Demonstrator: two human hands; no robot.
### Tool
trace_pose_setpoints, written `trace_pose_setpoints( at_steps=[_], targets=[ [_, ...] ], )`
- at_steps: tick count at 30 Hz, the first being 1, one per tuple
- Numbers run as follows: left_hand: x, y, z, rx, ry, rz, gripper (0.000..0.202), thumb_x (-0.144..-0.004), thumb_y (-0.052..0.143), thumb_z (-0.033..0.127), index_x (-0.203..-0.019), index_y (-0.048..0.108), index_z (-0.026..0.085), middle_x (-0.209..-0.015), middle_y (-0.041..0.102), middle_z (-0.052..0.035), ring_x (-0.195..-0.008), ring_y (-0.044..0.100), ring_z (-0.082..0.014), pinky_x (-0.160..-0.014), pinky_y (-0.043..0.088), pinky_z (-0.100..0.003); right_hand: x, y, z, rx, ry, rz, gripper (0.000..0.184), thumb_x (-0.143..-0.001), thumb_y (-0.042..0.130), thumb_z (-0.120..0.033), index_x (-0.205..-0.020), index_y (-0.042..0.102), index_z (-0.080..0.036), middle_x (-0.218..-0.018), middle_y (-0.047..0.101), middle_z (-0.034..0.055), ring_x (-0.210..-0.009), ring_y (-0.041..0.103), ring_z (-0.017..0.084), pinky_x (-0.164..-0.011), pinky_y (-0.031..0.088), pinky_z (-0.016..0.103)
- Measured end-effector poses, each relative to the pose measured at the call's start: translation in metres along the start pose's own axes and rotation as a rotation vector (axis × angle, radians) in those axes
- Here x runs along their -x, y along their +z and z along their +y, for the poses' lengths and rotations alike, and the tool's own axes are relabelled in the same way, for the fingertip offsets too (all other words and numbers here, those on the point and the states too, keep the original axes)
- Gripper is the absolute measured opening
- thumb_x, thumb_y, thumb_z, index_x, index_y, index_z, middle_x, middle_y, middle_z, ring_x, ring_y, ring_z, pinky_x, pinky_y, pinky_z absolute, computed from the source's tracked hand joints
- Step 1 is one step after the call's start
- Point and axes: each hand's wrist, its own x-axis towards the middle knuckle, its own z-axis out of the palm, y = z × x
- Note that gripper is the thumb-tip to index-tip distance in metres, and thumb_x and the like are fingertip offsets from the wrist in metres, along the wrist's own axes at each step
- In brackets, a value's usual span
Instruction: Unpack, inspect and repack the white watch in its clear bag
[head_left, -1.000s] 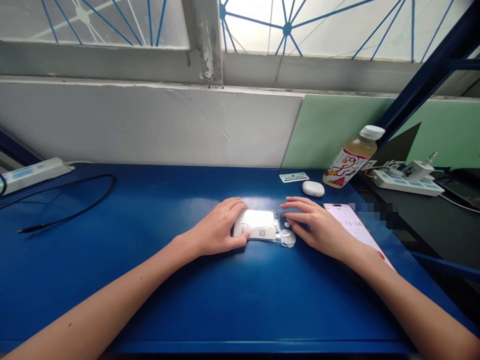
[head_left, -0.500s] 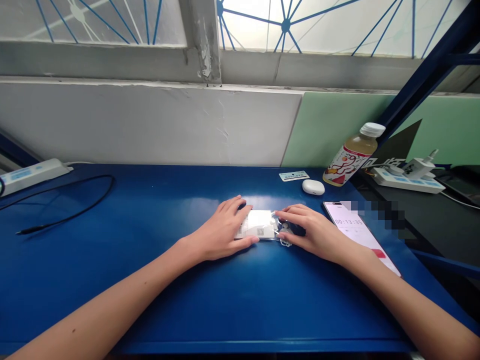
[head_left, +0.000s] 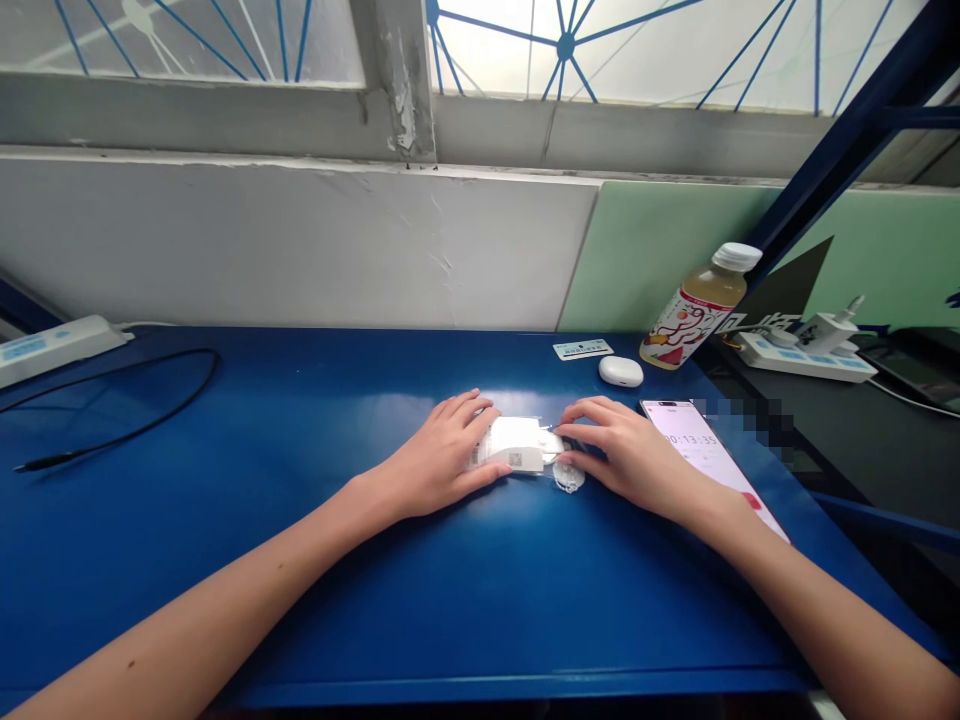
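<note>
Flat on a broad blue, smooth-topped table (head_left: 390, 610), near its middle: a white rectangular packet in clear plastic (head_left: 519, 440), with its long axis left to right, roughly parallel to the table's front edge. Left end under the bare left hand (head_left: 442, 460); right end towards the bare right hand (head_left: 626, 447), with a small square printed code near the nearer right corner. At that right end, a small white rounded piece (head_left: 553, 444), pointing right, towards the right fingertips. Just nearer and to the right, a small white disc-like bundle with a beaded-looking edge (head_left: 569, 476), too small to make out fully. Left hand palm down, clasped over the packet's left part, with thumb along the near edge and fingers across the far side. Right hand half curled, with thumb and forefinger at the rounded piece; impossible to tell whether pinched shut on it. Beside the right wrist, a slim phone with a pale pink screen (head_left: 701, 455), slanting from far left to near right. Beyond, a glossy white oval case (head_left: 620, 371) and, just behind it, a pale printed card (head_left: 583, 349).
</note>
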Motion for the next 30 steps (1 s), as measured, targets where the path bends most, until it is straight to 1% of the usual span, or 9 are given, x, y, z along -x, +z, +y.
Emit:
trace_pose_setpoints(
  at_steps=[5, 8, 12, 15, 18, 20, 23, 26, 30],
  targets=[
    [0.000, 0.001, -0.003, -0.007, -0.011, -0.007, 0.065, -0.097, 0.046, 0.057, -0.142, 0.042, 0.010, -0.149, 0.043, -0.0214, -0.144, 0.027, -0.0364, -0.113, 0.031, -0.053, 0.004, -0.019, 0.010, 0.068, 0.028, -0.077, 0.018, -0.093, 0.059, -0.029, -0.103, 0.072, -0.023, -0.109, 0.069, 0.0101, -0.097, 0.065, 0.029, -0.079, 0.055, 0.044],
    [-0.001, 0.001, -0.003, 0.006, -0.009, 0.010, 0.061, -0.097, 0.048, 0.055, -0.140, 0.045, 0.012, -0.147, 0.045, -0.0204, -0.143, 0.030, -0.0369, -0.112, 0.033, -0.054, 0.005, -0.023, 0.010, 0.029, 0.060, -0.109, 0.018, -0.091, 0.060, -0.032, -0.102, 0.070, -0.021, -0.113, 0.067, 0.0105, -0.100, 0.064, 0.028, -0.082, 0.055, 0.044],
    [-0.001, 0.001, -0.002, 0.025, 0.009, 0.048, 0.058, -0.095, 0.052, 0.054, -0.137, 0.048, 0.014, -0.143, 0.049, -0.0200, -0.141, 0.034, -0.0378, -0.110, 0.035, -0.055, 0.005, -0.017, 0.002, -0.042, 0.075, -0.071, 0.032, -0.088, 0.064, -0.037, -0.117, 0.064, -0.022, -0.132, 0.057, 0.0128, -0.115, 0.059, 0.029, -0.093, 0.052, 0.045],
    [-0.001, 0.002, -0.002, 0.030, 0.038, 0.075, 0.060, -0.092, 0.057, 0.055, -0.136, 0.048, 0.015, -0.140, 0.052, -0.0194, -0.140, 0.036, -0.0382, -0.110, 0.035, -0.056, 0.003, -0.006, -0.004, -0.074, 0.056, -0.039, 0.038, -0.090, 0.061, -0.040, -0.123, 0.061, -0.021, -0.137, 0.054, 0.0149, -0.122, 0.055, 0.031, -0.098, 0.050, 0.046],
    [-0.001, 0.004, -0.002, 0.040, 0.049, 0.099, 0.067, -0.086, 0.063, 0.060, -0.135, 0.050, 0.017, -0.138, 0.054, -0.0186, -0.138, 0.037, -0.0390, -0.109, 0.035, -0.056, 0.001, 0.003, -0.007, -0.084, 0.041, -0.029, 0.034, -0.092, 0.060, -0.038, -0.120, 0.063, -0.020, -0.136, 0.055, 0.0154, -0.123, 0.055, 0.031, -0.098, 0.050, 0.046],
    [-0.001, 0.003, -0.002, 0.044, 0.047, 0.117, 0.066, -0.085, 0.064, 0.059, -0.134, 0.051, 0.017, -0.136, 0.055, -0.0186, -0.136, 0.041, -0.0384, -0.107, 0.037, -0.055, 0.001, 0.003, -0.007, -0.094, 0.033, -0.031, 0.029, -0.092, 0.059, -0.037, -0.116, 0.064, -0.020, -0.136, 0.056, 0.0153, -0.121, 0.056, 0.031, -0.097, 0.050, 0.046],
    [-0.001, 0.001, -0.003, 0.044, 0.046, 0.134, 0.060, -0.088, 0.063, 0.056, -0.132, 0.053, 0.016, -0.135, 0.055, -0.0189, -0.129, 0.048, -0.0361, -0.103, 0.042, -0.051, 0.002, -0.006, -0.002, -0.098, 0.060, -0.078, 0.026, -0.094, 0.056, -0.035, -0.114, 0.063, -0.020, -0.124, 0.064, 0.0138, -0.109, 0.063, 0.030, -0.087, 0.054, 0.045],
    [-0.002, -0.004, -0.002, 0.052, 0.026, 0.143, 0.056, -0.088, 0.062, 0.055, -0.129, 0.054, 0.017, -0.133, 0.056, -0.0179, -0.124, 0.051, -0.0343, -0.101, 0.043, -0.049, 0.005, -0.018, 0.006, -0.070, 0.126, -0.102, 0.025, -0.093, 0.056, -0.035, -0.113, 0.062, -0.022, -0.109, 0.070, 0.0097, -0.094, 0.067, 0.028, -0.076, 0.055, 0.042],
    [-0.002, -0.010, -0.001, 0.069, -0.018, 0.144, 0.052, -0.090, 0.060, 0.054, -0.126, 0.055, 0.017, -0.131, 0.058, -0.0158, -0.123, 0.052, -0.0333, -0.102, 0.042, -0.050, 0.007, -0.029, 0.016, -0.066, 0.122, -0.038, 0.026, -0.096, 0.050, -0.034, -0.118, 0.058, -0.024, -0.116, 0.067, 0.0089, -0.098, 0.066, 0.025, -0.079, 0.054, 0.039]
  ],
)
